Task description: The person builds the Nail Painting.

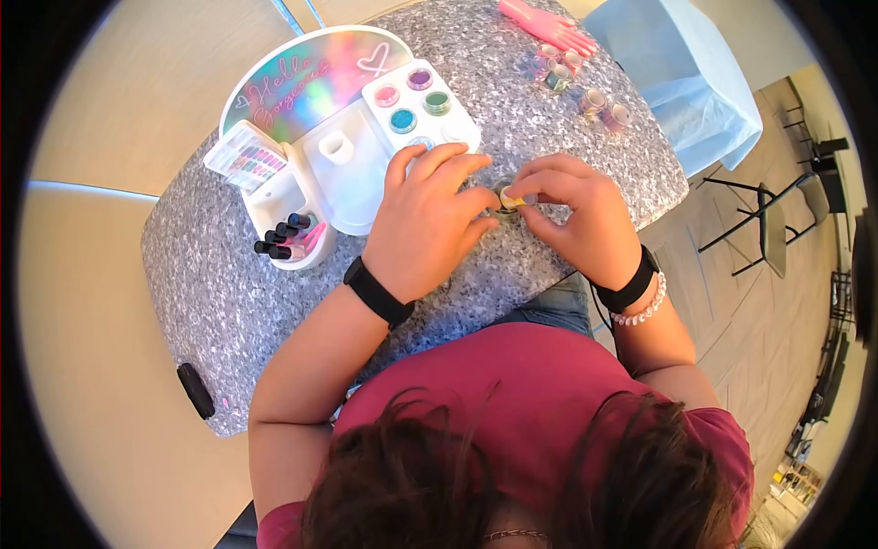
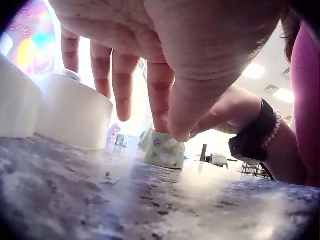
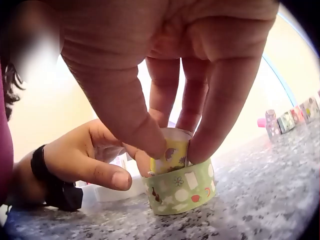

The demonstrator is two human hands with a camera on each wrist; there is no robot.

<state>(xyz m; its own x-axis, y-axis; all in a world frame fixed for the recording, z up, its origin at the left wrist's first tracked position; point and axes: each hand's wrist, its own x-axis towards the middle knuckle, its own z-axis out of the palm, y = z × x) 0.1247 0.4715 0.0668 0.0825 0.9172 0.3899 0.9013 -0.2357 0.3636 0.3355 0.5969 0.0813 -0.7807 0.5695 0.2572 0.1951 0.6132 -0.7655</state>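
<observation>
My right hand (image 1: 585, 215) pinches a small yellow patterned roll (image 3: 170, 156) between thumb and fingers. The yellow roll stands partly inside a wider pale green patterned roll (image 3: 182, 192), which rests slightly tilted on the table. My left hand (image 1: 430, 210) reaches in from the other side, its index fingertip at the green roll's far rim. In the right wrist view the left thumb (image 3: 120, 180) stands a little apart from the green roll. The other left fingers stretch out loosely beside the white display stand (image 1: 352, 220).
The stand holds glitter pots (image 1: 402, 120), nail polish bottles (image 1: 283, 233) and a color chart (image 1: 247, 157). Several small patterned rolls (image 1: 594, 101) lie near a pink model hand (image 1: 549, 27) at the far right. A black object (image 1: 195, 391) lies at the left table edge.
</observation>
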